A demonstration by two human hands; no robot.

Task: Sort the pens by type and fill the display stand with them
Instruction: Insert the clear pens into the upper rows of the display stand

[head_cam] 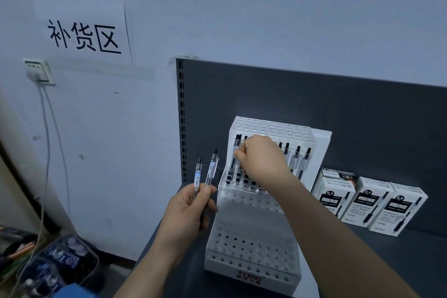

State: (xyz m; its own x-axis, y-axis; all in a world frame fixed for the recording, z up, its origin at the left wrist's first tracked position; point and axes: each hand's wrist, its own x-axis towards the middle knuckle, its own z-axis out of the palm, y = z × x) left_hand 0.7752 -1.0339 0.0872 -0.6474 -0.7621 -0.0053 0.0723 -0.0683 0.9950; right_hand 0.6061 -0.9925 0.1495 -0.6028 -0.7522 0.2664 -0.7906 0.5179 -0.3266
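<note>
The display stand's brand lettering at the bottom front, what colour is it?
Red, on the white display stand; the lettering shows in the head view.

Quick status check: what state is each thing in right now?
left hand: shut on two pens, held upright
right hand: closed at the stand's upper row, seating a pen
display stand: upper row partly filled, lower tiers' holes bare
pen boxes: closed, upright, to the right of the stand
wall plug: plugged in

wall sign (83, 37): reads "补货区" in black characters. stand (251, 276): red brand mark "tome" on the front base; smaller line beneath not legible. boxes (367, 205): each marked "0.5" in a circle; other print too small to read.
</note>
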